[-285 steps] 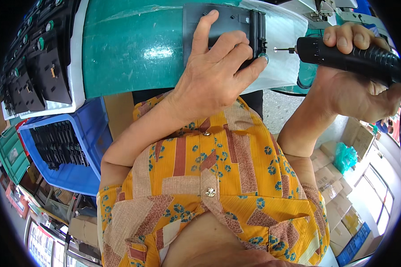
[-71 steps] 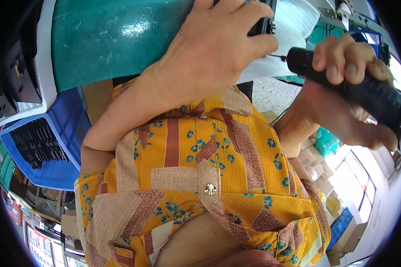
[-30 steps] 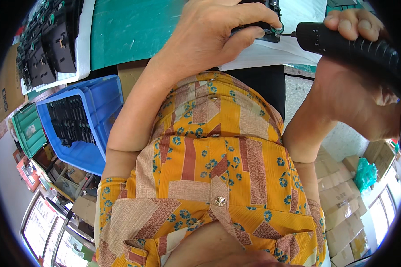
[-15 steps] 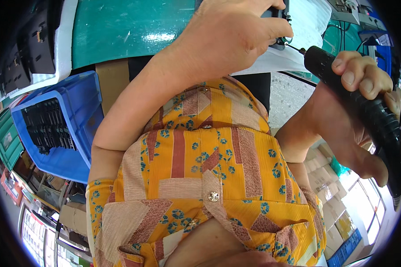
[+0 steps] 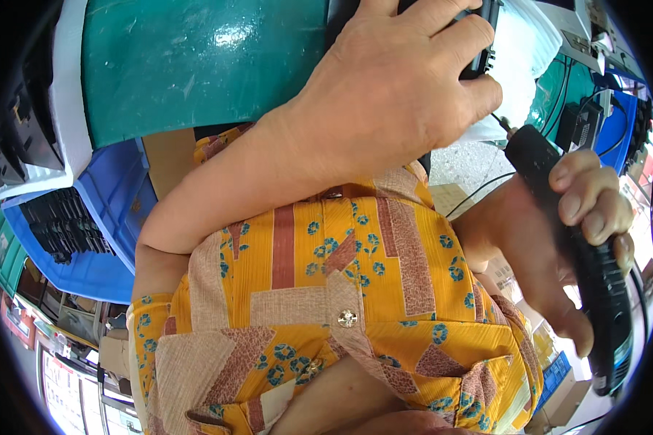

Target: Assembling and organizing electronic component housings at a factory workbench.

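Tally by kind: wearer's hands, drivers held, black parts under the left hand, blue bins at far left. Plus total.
Hands: 2 (left hand, right hand)
Black driver: 1
Black part: 1, mostly hidden
Blue bin: 1
Total: 5

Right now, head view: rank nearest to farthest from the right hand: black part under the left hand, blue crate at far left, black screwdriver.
From the right hand:
1. Black screwdriver: held in it.
2. Black part: up and left, under the left hand.
3. Blue crate: far left, beyond the left forearm.
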Demonstrator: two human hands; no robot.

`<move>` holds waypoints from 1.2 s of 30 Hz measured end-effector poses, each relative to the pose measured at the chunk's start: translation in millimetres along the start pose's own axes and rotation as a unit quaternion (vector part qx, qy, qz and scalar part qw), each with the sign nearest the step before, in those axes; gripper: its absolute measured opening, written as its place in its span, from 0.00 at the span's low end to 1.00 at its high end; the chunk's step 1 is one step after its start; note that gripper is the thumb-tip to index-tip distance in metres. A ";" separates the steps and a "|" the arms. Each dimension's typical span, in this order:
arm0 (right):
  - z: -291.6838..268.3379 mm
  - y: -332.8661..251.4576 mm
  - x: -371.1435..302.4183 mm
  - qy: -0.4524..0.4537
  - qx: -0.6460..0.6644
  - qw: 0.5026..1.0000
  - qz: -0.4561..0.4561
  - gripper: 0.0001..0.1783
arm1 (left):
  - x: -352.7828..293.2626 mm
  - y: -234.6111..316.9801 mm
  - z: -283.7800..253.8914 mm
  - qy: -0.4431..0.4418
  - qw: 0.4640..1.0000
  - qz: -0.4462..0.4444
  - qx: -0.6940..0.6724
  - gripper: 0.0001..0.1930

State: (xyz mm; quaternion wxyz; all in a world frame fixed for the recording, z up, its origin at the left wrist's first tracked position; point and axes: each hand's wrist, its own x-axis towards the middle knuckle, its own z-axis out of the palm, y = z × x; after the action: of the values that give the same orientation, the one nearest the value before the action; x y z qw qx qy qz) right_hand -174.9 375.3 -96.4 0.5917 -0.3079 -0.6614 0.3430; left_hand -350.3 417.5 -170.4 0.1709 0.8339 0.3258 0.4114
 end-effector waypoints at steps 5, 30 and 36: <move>17.0 21.9 -2.1 0.061 0.013 0.995 -0.082 0.52 | -0.1 -9.1 -0.5 -0.006 1.000 -0.025 0.011 0.06; -47.5 32.3 -16.3 0.259 0.124 0.958 -0.031 0.39 | 20.4 -3.9 18.4 0.013 0.990 0.129 0.051 0.14; -12.3 19.0 0.8 0.286 0.034 0.957 0.032 0.34 | 25.4 -30.4 26.6 0.126 0.960 0.244 -0.051 0.17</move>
State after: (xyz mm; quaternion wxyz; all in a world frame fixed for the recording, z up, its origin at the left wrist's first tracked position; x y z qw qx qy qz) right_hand -162.7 388.0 -110.7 0.7549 -0.3941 -0.4422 0.2816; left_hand -330.0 456.6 -188.7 0.0657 0.8198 0.1098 0.5582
